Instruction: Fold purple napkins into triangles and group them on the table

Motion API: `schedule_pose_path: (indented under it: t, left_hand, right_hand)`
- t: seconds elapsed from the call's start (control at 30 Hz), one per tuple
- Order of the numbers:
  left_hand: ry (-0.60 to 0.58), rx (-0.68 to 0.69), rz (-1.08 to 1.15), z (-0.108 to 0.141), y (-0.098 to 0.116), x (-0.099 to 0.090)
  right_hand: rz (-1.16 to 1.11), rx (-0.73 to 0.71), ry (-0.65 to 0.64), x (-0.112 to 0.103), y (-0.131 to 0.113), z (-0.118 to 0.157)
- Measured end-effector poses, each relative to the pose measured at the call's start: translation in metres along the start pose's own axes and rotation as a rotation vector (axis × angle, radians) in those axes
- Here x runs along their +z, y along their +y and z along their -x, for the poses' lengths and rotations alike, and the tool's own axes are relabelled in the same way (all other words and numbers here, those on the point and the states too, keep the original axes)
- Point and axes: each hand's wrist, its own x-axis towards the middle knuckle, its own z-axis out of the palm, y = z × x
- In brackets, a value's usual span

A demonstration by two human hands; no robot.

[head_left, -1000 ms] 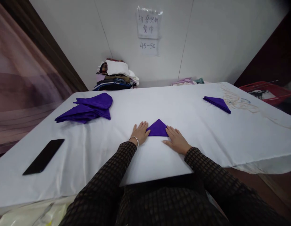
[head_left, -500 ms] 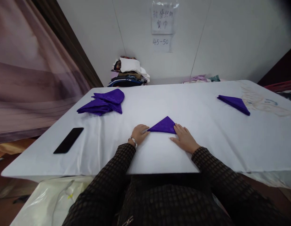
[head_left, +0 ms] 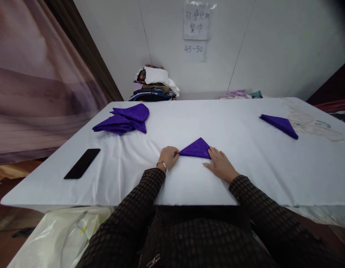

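Note:
In front of me a purple cloth napkin (head_left: 196, 148), folded into a triangle, lies flat on the white-covered table (head_left: 189, 182). My left hand (head_left: 169, 156), with a silver bracelet at the wrist, pinches the napkin's left corner between thumb and fingers. My right hand (head_left: 220, 163) rests palm down, its fingertips on the napkin's right corner and its thumb stretched out to the left on the tablecloth. Another folded purple napkin (head_left: 280, 125) lies farther right. At the back left sits a loose pile of purple napkins (head_left: 123, 120).
A black phone-like slab (head_left: 82, 163) lies at the table's left. Behind the far edge are a stack of folded clothes (head_left: 154, 85) and some lilac cloth (head_left: 236, 94). Handwritten sheets (head_left: 196, 28) hang on the wall. A curtain (head_left: 44, 82) hangs at left.
My left hand's fingers have curled in and now pinch the napkin's left corner, where they lay more stretched out before. My right hand stays on the right corner. The view has shifted slightly.

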Motion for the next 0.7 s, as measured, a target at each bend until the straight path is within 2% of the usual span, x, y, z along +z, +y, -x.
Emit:
schedule_pose_path:
  t: [0.27, 0.4, 0.5, 0.57, 0.63, 0.7]
  left_hand:
    - [-0.034, 0.132, -0.193, 0.004, 0.005, -0.006]
    - [-0.068, 0.145, -0.220, 0.007, 0.003, -0.012]
    - [-0.055, 0.108, -0.158, 0.004, 0.005, -0.018]
    - [-0.012, 0.110, -0.090, -0.004, 0.012, -0.019]
    - [0.020, 0.172, -0.026, -0.015, 0.025, -0.015]
    - [0.003, 0.252, 0.000, -0.028, 0.042, -0.006]
  right_hand:
    - [0.002, 0.009, -0.023, 0.000, 0.000, -0.001]
    - [-0.002, 0.004, -0.025, 0.001, 0.001, -0.001]
    - [-0.004, 0.005, -0.026, 0.001, 0.001, -0.001]
    - [-0.004, 0.006, -0.021, 0.002, 0.000, -0.001]
    - [-0.003, 0.007, -0.015, 0.002, 0.000, -0.001]
    - [0.003, 0.010, -0.014, 0.001, -0.001, -0.002]
